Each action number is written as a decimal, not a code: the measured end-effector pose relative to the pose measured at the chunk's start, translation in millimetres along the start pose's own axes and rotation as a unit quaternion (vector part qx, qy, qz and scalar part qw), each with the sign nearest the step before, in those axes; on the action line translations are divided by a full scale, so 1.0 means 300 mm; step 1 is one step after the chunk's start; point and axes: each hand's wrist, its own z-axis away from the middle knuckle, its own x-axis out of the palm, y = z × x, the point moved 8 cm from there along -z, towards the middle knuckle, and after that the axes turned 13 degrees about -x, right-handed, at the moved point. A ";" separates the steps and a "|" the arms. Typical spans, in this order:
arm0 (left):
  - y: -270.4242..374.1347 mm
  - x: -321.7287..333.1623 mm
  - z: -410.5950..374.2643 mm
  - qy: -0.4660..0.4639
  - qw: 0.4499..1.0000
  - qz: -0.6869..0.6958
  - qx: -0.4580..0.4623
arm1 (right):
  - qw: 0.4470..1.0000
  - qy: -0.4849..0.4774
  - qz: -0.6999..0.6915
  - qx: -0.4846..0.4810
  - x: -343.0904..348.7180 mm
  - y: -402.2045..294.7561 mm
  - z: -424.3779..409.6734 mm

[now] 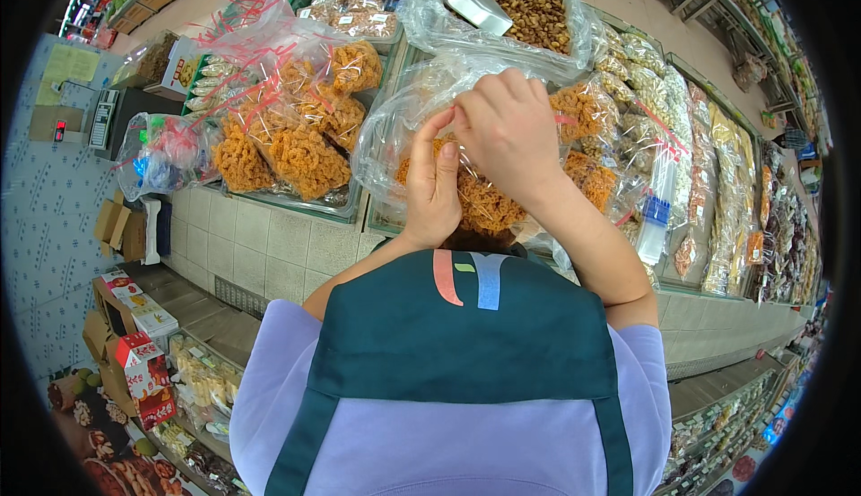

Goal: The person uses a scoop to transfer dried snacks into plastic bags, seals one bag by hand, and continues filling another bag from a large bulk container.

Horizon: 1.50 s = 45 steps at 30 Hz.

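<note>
In front of my chest, a clear plastic bag (383, 139) holds clumps of orange, frilly dried food (488, 203), possibly dried fungus. My left hand (434, 190) is upright at the bag's near side, index fingertip and thumb close to the fingers of the other hand. Knuckles up, my right hand (506, 133) pinches the gathered plastic and hides part of the bag's top. More orange clumps (582, 109) in clear plastic lie to the right. On the left, filled bags (306, 159) of the same food have red ties (249, 72) around their tops.
A plastic-lined tub of brown beans or nuts (538, 8) with a metal scoop (477, 6) stands beyond my hands. Packaged goods (639, 65) fill the right display. A weighing scale (104, 119) and a bag of coloured plastic items (168, 153) are at left.
</note>
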 end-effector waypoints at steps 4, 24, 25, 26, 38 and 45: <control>-0.004 0.007 -0.013 -0.004 0.995 0.095 -0.028 | 0.911 0.193 -0.255 0.259 -0.098 0.243 0.076; -0.064 -0.052 -0.052 -0.013 0.968 0.225 -0.108 | 0.526 0.148 -0.729 0.412 0.265 0.114 0.454; -0.048 -0.065 -0.059 -0.005 0.973 0.212 -0.096 | 0.503 0.152 -0.743 0.415 0.268 0.115 0.449; -0.030 -0.084 -0.069 0.004 0.976 0.199 -0.084 | 0.497 0.173 -0.728 0.440 0.284 0.128 0.463; -0.097 -0.172 -0.079 -0.014 0.952 0.227 -0.203 | 0.429 0.197 -0.715 0.516 0.348 0.094 0.463; -0.128 -0.175 -0.101 -0.065 0.924 0.284 -0.247 | 0.411 0.192 -0.751 0.479 0.326 0.064 0.438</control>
